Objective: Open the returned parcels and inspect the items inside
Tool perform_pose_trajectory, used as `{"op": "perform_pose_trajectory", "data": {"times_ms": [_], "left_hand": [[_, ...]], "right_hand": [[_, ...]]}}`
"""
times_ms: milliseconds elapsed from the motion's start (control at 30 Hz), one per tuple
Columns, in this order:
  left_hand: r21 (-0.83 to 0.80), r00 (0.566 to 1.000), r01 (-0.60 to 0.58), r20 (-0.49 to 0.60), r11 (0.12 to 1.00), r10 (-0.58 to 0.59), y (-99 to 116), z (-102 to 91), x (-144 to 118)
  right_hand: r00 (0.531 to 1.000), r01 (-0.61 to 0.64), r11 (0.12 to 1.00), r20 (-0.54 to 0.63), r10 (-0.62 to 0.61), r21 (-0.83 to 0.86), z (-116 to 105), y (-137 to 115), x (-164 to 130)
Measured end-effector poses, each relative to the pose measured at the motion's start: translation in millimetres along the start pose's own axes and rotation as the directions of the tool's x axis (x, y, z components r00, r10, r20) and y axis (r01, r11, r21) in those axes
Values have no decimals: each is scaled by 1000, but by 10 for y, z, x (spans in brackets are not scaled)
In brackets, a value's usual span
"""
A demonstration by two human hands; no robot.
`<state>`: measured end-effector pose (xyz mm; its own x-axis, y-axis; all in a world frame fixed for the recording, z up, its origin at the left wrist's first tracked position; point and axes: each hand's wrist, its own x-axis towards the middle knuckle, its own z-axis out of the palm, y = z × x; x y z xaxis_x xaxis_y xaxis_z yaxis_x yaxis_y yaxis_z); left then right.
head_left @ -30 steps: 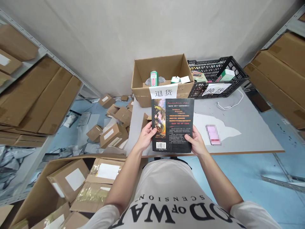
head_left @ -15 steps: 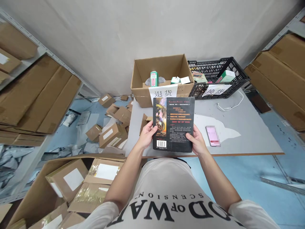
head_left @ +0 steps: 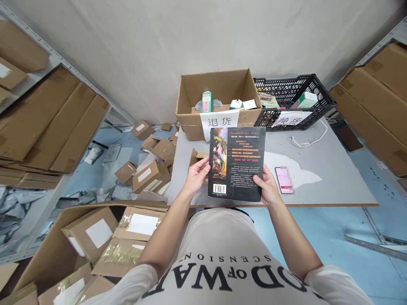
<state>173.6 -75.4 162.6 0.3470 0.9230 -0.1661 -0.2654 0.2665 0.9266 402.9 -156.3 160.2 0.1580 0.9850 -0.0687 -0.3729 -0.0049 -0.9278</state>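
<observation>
Book, unwrapped, back cover showing, above tabletop near edge; right hand pinching its right side, left hand at left edge, pinch unclear. Looks mid-check, not set down. Phone rightward. Box, crate along far edge, part-filled.

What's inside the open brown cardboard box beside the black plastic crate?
An upright green-pink carton, translucent plastic, a green-white carton and a white item. Its front wall hides the bottom.
</observation>
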Motion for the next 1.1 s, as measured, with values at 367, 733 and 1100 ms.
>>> {"op": "perform_pose_trajectory", "data": {"times_ms": [367, 733, 1100], "left_hand": [[53, 996, -91, -16, 994, 92, 28, 99, -114], [98, 988, -150, 62, 984, 145, -26, 211, -113], [668, 883, -387, 70, 635, 464, -45, 425, -424]], "right_hand": [[1000, 1, 1000, -3, -1, 22, 14, -28, -2], [999, 46, 998, 18, -47, 36, -22, -60, 27], [995, 101, 995, 15, -101, -4, -48, -115, 68]]}}
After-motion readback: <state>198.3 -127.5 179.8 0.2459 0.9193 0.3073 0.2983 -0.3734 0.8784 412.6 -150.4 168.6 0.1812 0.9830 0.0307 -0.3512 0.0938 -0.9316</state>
